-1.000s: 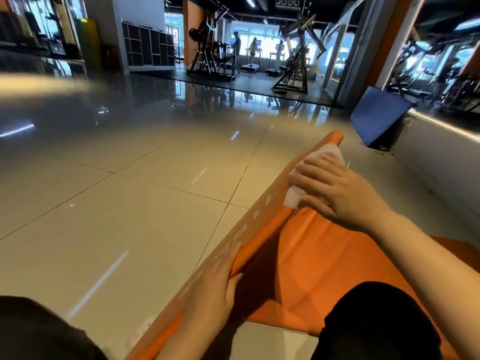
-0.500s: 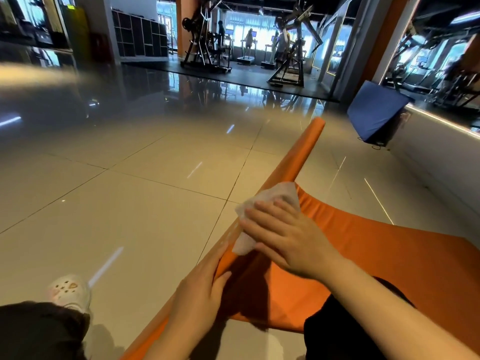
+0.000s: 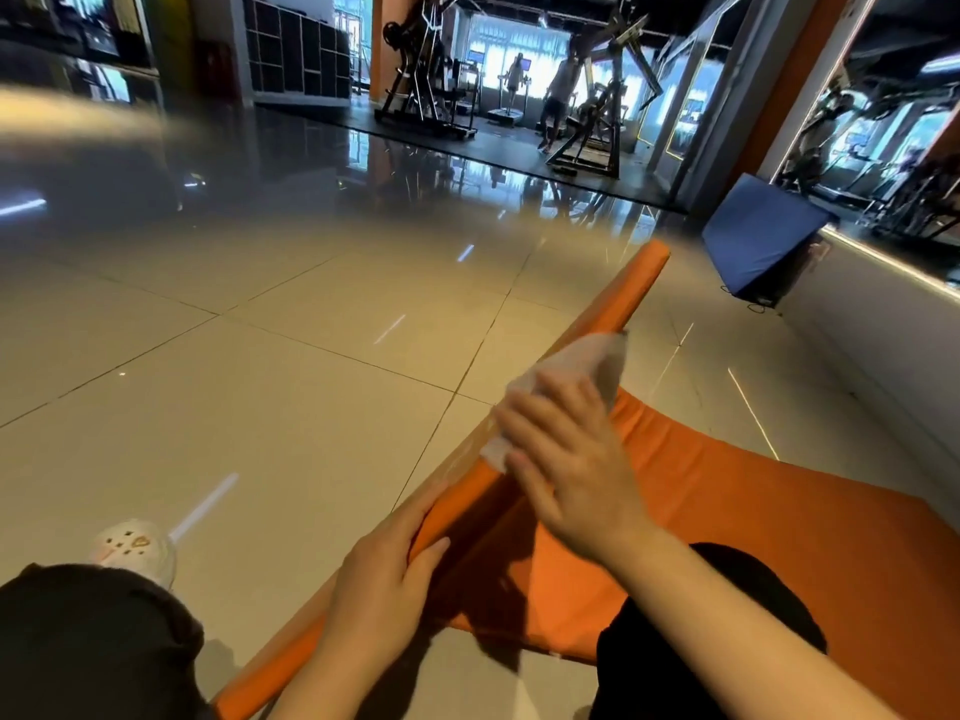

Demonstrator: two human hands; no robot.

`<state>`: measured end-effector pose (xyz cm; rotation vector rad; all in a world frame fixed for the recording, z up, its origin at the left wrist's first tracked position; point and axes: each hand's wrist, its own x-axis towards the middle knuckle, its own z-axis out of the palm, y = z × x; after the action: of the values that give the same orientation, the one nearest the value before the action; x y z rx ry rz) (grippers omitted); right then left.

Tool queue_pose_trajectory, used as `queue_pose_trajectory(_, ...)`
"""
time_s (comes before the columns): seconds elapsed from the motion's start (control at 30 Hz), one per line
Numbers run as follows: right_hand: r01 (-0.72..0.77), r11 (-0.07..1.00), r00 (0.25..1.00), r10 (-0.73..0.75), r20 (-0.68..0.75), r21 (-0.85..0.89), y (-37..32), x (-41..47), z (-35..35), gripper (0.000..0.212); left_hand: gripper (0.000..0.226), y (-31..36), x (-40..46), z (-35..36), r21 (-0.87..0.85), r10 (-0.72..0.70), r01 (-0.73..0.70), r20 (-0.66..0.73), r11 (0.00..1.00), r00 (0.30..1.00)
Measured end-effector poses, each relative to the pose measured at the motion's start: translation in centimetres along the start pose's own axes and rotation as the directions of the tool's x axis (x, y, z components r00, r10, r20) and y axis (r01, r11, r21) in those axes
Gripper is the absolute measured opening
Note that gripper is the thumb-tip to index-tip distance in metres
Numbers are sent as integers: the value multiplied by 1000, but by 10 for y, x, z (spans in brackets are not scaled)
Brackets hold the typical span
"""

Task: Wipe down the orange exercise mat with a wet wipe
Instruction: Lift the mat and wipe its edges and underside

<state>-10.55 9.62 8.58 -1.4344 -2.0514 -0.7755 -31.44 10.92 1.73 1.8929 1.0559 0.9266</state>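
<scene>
Wipe [image 3: 563,366] is pressed flat under the straight fingers of the right hand [image 3: 571,470], against the rolled edge of the orange mat [image 3: 727,511], its far end poking out beyond the fingertips. The same roll is gripped nearer the body by the left hand [image 3: 384,579], thumb curled over it. A blue pad [image 3: 758,236] is leaned against the wall; a white shoe [image 3: 135,548] is seen on the tiled floor [image 3: 260,407].

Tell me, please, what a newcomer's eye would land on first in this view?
Most likely the orange exercise mat, spread over the pale floor tiles at lower right with its left edge rolled up. On that roll the right hand presses a white wet wipe, while the left hand grips the roll nearer the camera. A blue pad leans against the right wall.
</scene>
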Motion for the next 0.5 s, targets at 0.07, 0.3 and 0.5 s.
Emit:
queue_pose_trajectory(0.07,135,991,989,-134,61,-13,-17,-13,3,41,54,-3,-3,1,-7,3,-3,-7,1000,1000)
queue_pose_trajectory(0.3,103,972,995,-101,22,-213,79,28,-43,48,49,-1,-7,9,3,-18,18,18,1000,1000)
queue_pose_trajectory(0.5,-213,967,974,199,-105,-141,88,31,-53,50,50,-1,-8,12,1,-11,11,11,1000,1000)
